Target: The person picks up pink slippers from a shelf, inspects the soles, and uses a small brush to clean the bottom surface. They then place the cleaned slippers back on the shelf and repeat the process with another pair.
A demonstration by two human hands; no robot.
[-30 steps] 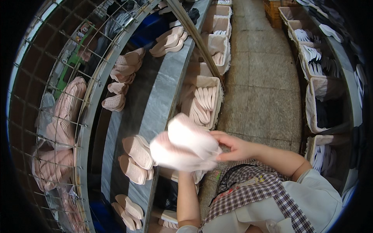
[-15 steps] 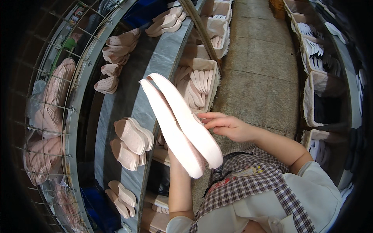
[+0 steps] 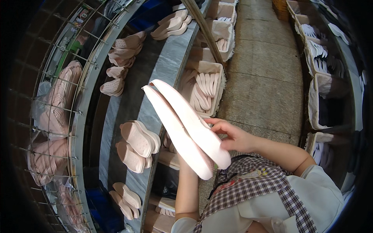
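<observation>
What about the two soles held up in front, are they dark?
No, both soles are pale, nearly white on their outer sides.

To your left, a curved grey metal frame point(image 3: 80, 128) carries wire mesh, with a narrow green strip point(image 3: 74, 50) behind it. A blue plastic container point(image 3: 150, 13) stands beyond the grey marbled tabletop point(image 3: 165, 64), and a slanting brownish metal post point(image 3: 203, 31) crosses its far edge. Ahead of you runs a floor of worn grey-brown slabs point(image 3: 264, 93), with an orange plastic crate point(image 3: 280, 9) at its far end. Right of the floor, you have a row of cloth-lined pale baskets point(image 3: 314, 103), some holding white curved pieces point(image 3: 318, 49).
</observation>
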